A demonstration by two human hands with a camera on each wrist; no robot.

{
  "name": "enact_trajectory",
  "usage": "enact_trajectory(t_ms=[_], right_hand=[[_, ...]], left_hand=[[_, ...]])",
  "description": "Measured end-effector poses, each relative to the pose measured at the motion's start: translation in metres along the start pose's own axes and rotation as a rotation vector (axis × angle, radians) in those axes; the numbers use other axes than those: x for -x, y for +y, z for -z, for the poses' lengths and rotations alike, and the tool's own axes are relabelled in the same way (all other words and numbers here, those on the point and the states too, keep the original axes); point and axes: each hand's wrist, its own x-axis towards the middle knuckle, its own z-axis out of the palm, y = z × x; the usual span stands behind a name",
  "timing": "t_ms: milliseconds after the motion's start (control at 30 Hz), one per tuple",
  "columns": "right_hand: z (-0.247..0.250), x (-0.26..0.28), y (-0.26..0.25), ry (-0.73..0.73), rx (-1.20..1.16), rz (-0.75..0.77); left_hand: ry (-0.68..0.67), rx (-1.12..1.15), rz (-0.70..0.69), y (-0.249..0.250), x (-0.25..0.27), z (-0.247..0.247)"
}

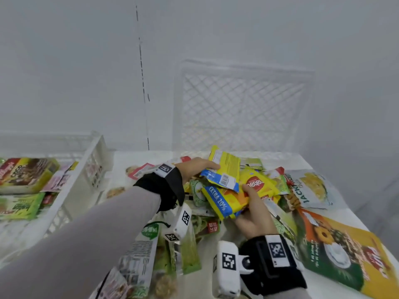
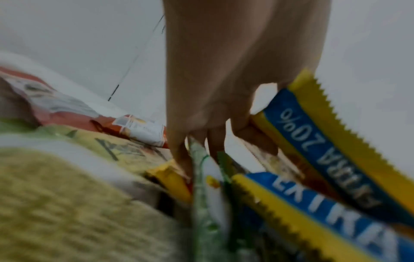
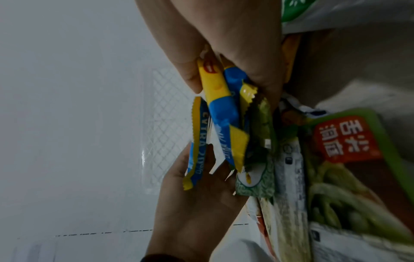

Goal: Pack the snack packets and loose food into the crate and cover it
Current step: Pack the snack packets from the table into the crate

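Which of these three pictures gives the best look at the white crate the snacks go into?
The head view. It shows the white crate at the left, tilted, with boxes and packets already inside. The left wrist view shows only the left hand among packets, no crate. The right wrist view shows a white lattice panel, but not the crate.

**Yellow and blue in your hands, green and white around them**

The packets you hold are yellow with blue bands, one lettered in white; another yellow packet carries a red oval. Your crate is white plastic with slotted walls, and the lid against the wall is white with a diamond lattice. The jackfruit bag is pale with dark green lettering and yellow fruit. The big pouch is yellow and green. Your wristbands are black with black-and-white square markers.
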Motion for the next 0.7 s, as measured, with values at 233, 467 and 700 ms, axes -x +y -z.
enact_trajectory(t_ms=[233, 467, 700], right_hand=[[-0.004, 0.0, -0.003, -0.02, 0.039, 0.021], [-0.022, 0.018, -0.006, -0.081, 0.081, 0.107], [-0.097, 0.065, 0.017, -0.257, 0.072, 0.165]], left_hand=[[-0.156, 0.107, 0.118, 0.001, 0.003, -0.004], [-0.114, -0.026, 0.054, 0.013, 0.031, 0.015], [-0.081, -0.056, -0.118, 0.041, 0.113, 0.087]])
